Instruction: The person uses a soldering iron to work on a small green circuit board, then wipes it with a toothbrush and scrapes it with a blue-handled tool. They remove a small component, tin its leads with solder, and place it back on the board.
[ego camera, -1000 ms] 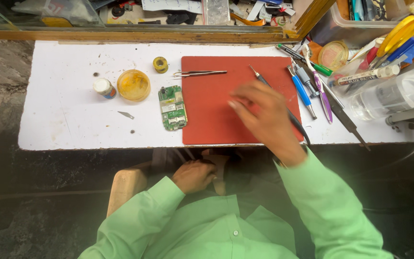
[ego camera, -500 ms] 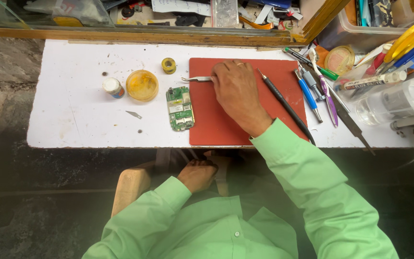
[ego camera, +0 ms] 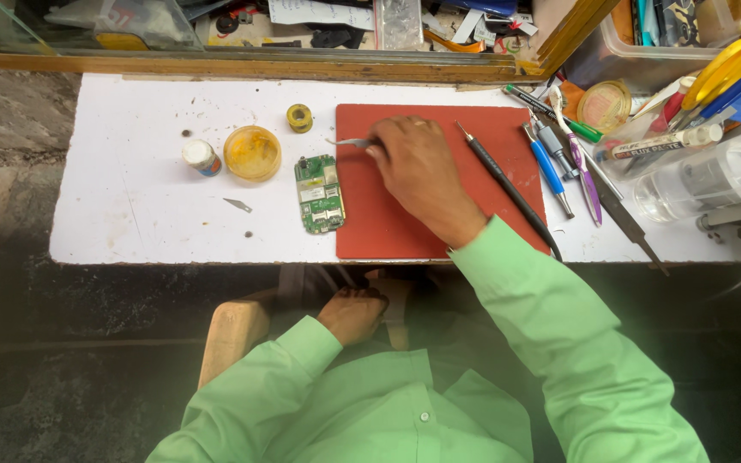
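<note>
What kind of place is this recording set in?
Probably a small electronics repair bench: a bare circuit board beside a red work mat, a solder spool, and the right hand on metal tweezers.

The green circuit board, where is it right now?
In the head view, the green circuit board lies on the white table against the red mat's left edge, right of the yellow tin.
</note>
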A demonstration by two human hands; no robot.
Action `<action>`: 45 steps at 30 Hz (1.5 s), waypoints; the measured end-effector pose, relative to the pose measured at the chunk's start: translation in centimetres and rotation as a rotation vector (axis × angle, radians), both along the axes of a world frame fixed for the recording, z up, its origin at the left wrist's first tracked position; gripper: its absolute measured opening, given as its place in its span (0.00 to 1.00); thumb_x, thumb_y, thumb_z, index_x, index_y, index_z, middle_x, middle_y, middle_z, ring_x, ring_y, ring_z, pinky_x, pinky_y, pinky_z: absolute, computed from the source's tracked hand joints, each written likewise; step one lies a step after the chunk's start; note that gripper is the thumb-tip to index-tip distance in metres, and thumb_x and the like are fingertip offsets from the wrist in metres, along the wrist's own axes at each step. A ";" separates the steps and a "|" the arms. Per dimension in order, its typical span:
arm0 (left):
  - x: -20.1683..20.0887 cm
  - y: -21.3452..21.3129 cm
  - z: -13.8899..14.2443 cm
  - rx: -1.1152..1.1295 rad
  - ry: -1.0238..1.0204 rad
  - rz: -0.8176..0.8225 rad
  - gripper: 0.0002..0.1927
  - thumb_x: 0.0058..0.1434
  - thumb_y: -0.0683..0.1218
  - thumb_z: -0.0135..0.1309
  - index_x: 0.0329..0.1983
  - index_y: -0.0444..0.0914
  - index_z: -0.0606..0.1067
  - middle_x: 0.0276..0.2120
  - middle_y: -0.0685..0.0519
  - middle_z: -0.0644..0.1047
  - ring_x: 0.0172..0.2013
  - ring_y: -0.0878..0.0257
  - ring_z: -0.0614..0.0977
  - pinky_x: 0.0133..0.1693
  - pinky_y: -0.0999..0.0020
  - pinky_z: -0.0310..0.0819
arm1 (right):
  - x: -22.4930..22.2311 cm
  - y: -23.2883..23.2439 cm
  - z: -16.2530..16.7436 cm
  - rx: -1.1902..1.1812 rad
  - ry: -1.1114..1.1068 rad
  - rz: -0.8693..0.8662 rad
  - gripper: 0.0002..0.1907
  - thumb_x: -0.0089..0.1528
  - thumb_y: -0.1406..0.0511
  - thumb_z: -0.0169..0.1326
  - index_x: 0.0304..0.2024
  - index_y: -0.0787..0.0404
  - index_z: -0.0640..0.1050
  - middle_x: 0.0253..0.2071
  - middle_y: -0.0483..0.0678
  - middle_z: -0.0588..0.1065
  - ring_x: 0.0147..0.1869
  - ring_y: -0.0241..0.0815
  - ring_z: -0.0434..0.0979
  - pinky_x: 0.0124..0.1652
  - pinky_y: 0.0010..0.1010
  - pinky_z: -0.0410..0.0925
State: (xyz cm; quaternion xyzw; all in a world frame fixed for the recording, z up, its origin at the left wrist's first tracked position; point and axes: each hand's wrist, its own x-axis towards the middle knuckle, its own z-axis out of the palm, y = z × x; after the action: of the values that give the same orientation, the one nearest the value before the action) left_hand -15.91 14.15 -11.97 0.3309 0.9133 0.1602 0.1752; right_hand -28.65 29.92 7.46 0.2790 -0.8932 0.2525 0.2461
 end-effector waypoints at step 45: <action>-12.8 4.6 18.8 0.643 -0.507 0.519 0.08 0.57 0.41 0.58 0.25 0.33 0.73 0.16 0.48 0.79 0.15 0.65 0.80 0.17 0.70 0.73 | 11.3 9.6 -3.4 -0.433 -0.053 -0.160 0.12 0.57 0.81 0.60 0.40 0.66 0.83 0.44 0.49 0.75 0.41 0.36 0.80 0.35 0.24 0.72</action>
State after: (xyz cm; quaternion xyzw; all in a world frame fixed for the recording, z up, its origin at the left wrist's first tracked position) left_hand -28.67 18.76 6.84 0.0799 0.7984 0.5483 0.2356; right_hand -17.39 39.54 4.04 0.1414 -0.8435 0.4254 0.2958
